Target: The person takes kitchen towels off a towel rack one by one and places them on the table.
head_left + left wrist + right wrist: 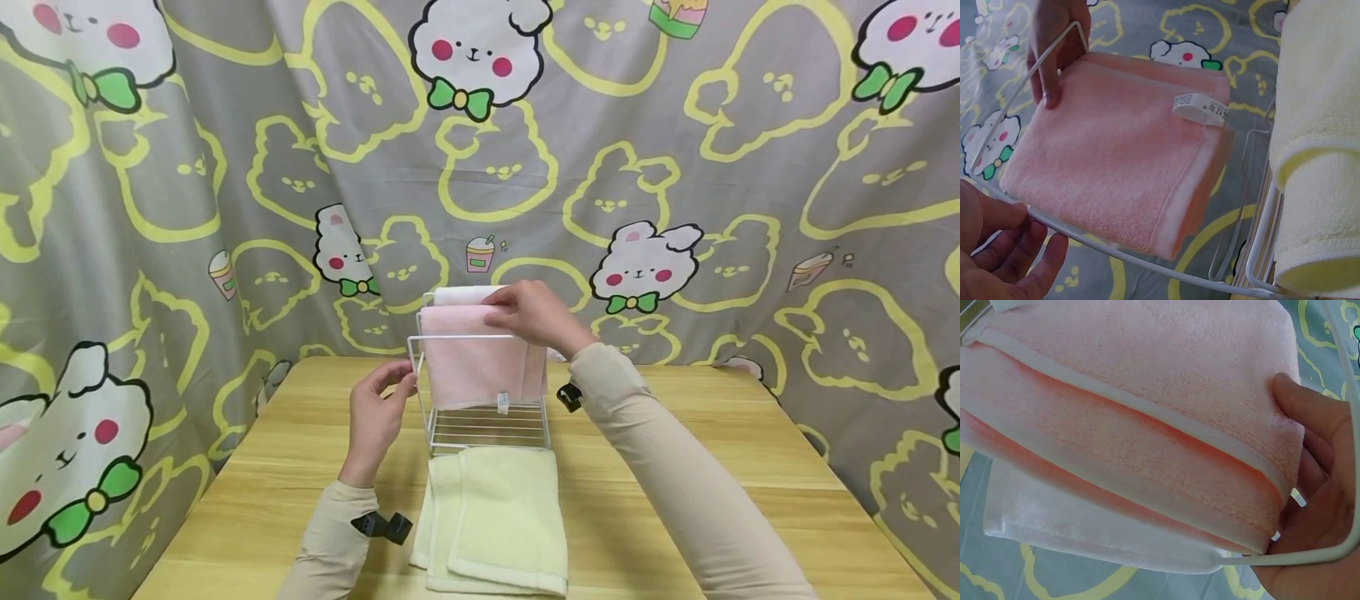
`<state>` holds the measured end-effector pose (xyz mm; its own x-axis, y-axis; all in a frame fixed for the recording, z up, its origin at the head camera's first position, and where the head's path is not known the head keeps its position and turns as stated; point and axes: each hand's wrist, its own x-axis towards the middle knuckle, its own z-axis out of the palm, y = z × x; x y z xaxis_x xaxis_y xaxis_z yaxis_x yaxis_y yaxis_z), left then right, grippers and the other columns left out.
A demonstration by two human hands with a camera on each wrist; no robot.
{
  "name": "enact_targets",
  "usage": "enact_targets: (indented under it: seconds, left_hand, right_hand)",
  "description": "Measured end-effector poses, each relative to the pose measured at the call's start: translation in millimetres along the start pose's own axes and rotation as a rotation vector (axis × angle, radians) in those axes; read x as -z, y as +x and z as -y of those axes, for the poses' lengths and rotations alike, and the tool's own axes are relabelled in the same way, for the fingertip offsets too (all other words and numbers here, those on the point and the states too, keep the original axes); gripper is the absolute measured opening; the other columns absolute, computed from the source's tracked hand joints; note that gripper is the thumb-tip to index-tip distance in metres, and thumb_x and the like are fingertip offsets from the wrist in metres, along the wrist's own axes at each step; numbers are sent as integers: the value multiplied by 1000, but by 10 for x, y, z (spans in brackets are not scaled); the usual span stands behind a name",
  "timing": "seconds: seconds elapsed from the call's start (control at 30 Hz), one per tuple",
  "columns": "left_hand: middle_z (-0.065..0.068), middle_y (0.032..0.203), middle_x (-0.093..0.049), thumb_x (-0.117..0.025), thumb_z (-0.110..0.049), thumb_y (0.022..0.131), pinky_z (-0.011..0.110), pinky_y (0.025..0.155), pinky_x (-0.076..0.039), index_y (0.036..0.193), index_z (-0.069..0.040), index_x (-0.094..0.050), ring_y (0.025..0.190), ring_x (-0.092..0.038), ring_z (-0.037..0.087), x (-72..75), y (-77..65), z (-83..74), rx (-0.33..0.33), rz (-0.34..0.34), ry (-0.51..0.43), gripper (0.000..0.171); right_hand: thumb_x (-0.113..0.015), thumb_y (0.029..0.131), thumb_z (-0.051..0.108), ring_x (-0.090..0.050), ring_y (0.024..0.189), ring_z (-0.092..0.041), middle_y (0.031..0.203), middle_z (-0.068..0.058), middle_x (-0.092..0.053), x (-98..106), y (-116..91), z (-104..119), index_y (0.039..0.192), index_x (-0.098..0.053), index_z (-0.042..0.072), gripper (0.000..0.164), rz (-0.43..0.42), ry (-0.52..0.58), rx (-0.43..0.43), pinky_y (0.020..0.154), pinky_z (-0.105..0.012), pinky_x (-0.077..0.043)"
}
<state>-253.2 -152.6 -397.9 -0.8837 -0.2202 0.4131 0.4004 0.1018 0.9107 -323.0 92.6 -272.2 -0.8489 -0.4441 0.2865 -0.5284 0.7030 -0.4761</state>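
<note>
A white wire rack (487, 427) stands on the table, and a folded pink towel (472, 354) hangs over one of its bars. At the towel's upper right edge, my right hand (536, 315) grips the folded cloth between thumb and fingers. My left hand (377, 414) pinches the rack's left side wire, thumb against fingers. The pink towel's layered edges (1116, 456) show in the right wrist view, and its small white tag (1200, 109) in the left wrist view. Behind it hangs a white towel (457, 295), mostly hidden.
A folded pale yellow towel (502, 521) drapes at the rack's near end, toward me. Underneath is a wood-grain table (697, 467). A grey patterned curtain (480, 192) surrounds the table at the back and sides.
</note>
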Motion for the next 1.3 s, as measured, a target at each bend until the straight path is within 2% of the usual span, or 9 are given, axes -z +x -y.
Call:
enact_targets:
  seconds: [0.27, 0.77, 0.97, 1.3]
  left_hand:
    - [29, 104, -70, -70, 9, 92, 23, 77, -65, 108, 11, -71, 85, -67, 8, -6, 2, -4, 6, -6, -1, 17]
    - [28, 105, -70, -70, 6, 93, 23, 80, -65, 110, 9, -72, 88, -67, 8, 8, 5, 11, 15, -4, 16, 17]
    - [28, 106, -70, -70, 4, 94, 22, 80, -65, 109, 8, -72, 89, -67, 8, 7, 6, 5, 16, -5, 17, 16]
    - [28, 106, -70, -69, 4, 94, 22, 80, -65, 110, 8, -72, 89, -67, 9, 9, 5, 8, 6, -2, 14, 16]
  right_hand:
    - [-75, 95, 23, -71, 106, -19, 111, -4, -78, -30, -37, 6, 114, -80, 15, 21, -72, 54, -19, 89, -36, -62]
    - [-76, 94, 20, -75, 103, -20, 107, -8, -78, -7, -54, 25, 116, -78, 11, 24, -164, 97, 27, 96, -38, -62]
    - [-76, 94, 19, -74, 104, -21, 113, -9, -77, 65, -73, 61, 116, -78, 11, 23, -213, 128, 39, 92, -36, -63]
    - [-77, 94, 24, -73, 110, -19, 118, -4, -76, 257, -182, 123, 115, -79, 15, 24, -285, 153, 19, 99, -37, -60]
